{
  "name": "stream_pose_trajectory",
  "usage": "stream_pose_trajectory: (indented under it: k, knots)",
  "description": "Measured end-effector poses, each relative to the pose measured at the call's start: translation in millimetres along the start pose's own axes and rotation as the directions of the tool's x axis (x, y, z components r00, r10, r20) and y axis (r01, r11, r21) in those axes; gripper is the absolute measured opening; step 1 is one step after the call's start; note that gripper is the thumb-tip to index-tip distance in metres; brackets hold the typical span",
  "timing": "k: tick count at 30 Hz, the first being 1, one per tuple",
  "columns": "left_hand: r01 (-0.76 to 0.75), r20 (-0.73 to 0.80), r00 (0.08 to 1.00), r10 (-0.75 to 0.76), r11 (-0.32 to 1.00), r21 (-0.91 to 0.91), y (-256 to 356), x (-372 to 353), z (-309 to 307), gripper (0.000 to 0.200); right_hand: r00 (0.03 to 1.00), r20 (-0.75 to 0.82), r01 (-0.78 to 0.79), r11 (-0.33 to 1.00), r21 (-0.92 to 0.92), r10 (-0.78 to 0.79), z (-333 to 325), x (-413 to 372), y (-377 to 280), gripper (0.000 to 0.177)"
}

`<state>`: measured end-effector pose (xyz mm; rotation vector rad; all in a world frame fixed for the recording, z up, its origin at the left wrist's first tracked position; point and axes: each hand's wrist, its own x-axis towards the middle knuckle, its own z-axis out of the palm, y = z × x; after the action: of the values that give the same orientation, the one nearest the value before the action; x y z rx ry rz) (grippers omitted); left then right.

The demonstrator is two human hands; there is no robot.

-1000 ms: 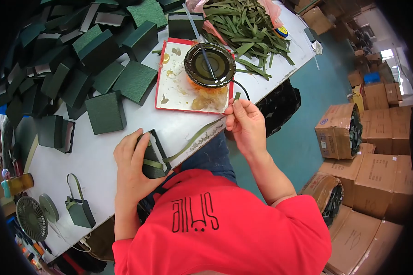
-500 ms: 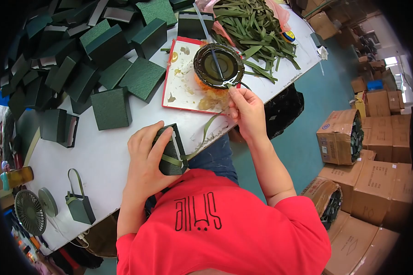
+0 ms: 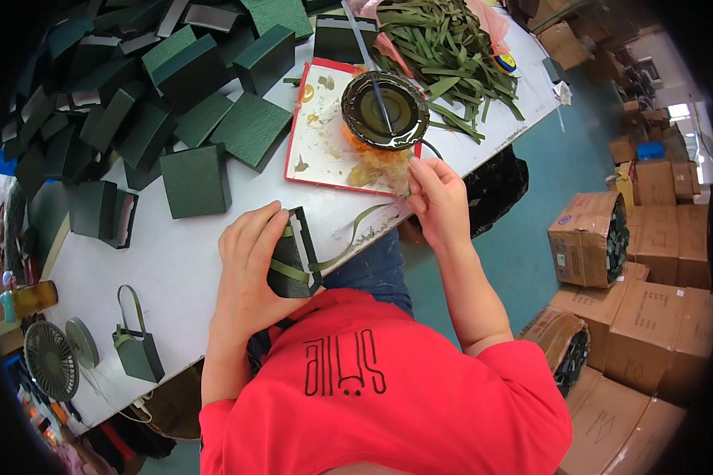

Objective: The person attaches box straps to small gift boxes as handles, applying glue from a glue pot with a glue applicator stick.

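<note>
Ribbon point(image 3: 354, 237), its tip pinched in my right fingers point(image 3: 431, 179), runs toward eight o'clock — to the green box point(image 3: 297, 252), long axis eleven-to-five. My left fingers point(image 3: 251, 229), half-curled, grip that box.

Black lettering point(image 3: 345, 363) on the red shirt point(image 3: 404, 412) reads "SMILE", upside down; print point(image 3: 565, 220) on the cartons point(image 3: 646, 309) is too small to read.

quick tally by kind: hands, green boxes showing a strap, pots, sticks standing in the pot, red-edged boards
Hands: 2 (left hand, right hand)
Green boxes showing a strap: 2 (held box, standing box near the fan)
Pot: 1
Stick: 1
Red-edged board: 1
Total: 7
</note>
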<state>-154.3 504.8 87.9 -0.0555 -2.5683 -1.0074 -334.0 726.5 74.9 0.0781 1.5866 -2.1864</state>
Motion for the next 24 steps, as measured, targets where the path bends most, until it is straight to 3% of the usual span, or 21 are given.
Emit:
stream_pose_trajectory:
  k: [3, 5, 7, 10, 14, 24]
  knots:
    - [0.023, 0.030, 0.999, -0.021, 0.998, -0.064, 0.7, 3.9, -7.7, 0.100, 0.996, 0.074, -0.035, 0.995, -0.093, 0.042, 12.8, -21.6, -10.2, 0.015]
    - [0.055, 0.082, 0.996, -0.045, 0.992, -0.117, 3.6, 7.4, -13.7, 0.101, 0.973, 0.205, -0.059, 0.973, -0.222, 0.106, 21.9, -32.5, -12.8, 0.014]
    - [0.011, 0.082, 0.997, 0.005, 0.981, -0.193, 0.8, 7.0, -12.9, 0.101, 0.920, 0.345, -0.082, 0.952, -0.295, 0.186, 29.7, -39.8, -15.2, 0.014]
    - [-0.032, 0.107, 0.992, 0.060, 0.969, -0.247, 2.5, 8.6, -13.6, 0.102, 0.844, 0.430, -0.166, 0.918, -0.360, 0.322, 43.6, -41.7, -13.4, 0.015]
    - [-0.024, 0.139, 0.988, 0.061, 0.967, -0.252, 5.1, 8.3, -13.7, 0.102, 0.789, 0.468, -0.199, 0.886, -0.418, 0.398, 54.7, -41.8, -11.0, 0.015]
    - [-0.083, 0.092, 0.990, 0.110, 0.964, -0.252, 5.4, 9.4, -13.7, 0.097, 0.799, 0.454, -0.131, 0.850, -0.510, 0.395, 52.8, -39.6, 2.1, 0.019]
